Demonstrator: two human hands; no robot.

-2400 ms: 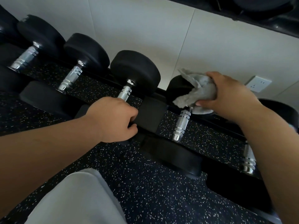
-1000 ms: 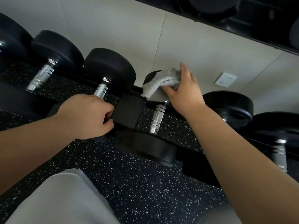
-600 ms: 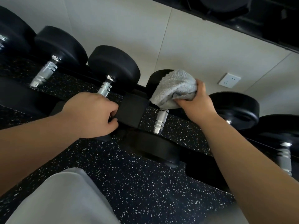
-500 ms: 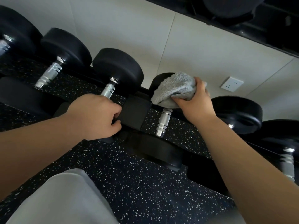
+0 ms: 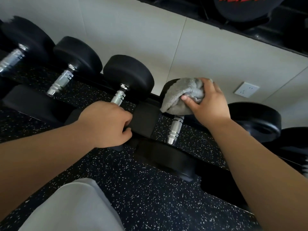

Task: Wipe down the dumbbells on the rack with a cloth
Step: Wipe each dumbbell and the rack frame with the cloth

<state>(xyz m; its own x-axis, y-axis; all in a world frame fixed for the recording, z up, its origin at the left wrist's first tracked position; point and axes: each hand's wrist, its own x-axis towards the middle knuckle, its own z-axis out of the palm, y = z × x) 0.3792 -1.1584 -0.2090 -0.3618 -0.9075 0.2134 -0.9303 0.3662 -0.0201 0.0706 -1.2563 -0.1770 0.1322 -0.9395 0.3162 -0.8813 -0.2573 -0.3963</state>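
Observation:
A row of black dumbbells with chrome handles lies on a low rack. My right hand [image 5: 208, 104] grips a grey cloth [image 5: 181, 95] and presses it over the far head of the middle dumbbell, whose chrome handle [image 5: 175, 129] shows below the cloth. That far head is mostly hidden by the cloth. My left hand [image 5: 106, 124] is curled round the handle of the neighbouring dumbbell [image 5: 128, 75] on the left, next to a black rack block [image 5: 145, 120].
More dumbbells lie to the left [image 5: 76, 54] and to the right [image 5: 256, 120]. A white wall with a socket [image 5: 246, 89] rises just behind the rack. An upper rack tier [image 5: 250, 7] overhangs. Speckled black floor [image 5: 150, 197] and my grey-clad knee [image 5: 71, 207] are below.
My right hand has shifted the cloth over the far dumbbell head, from its top edge down across its face. My left hand has kept its grip. The view drifted slightly.

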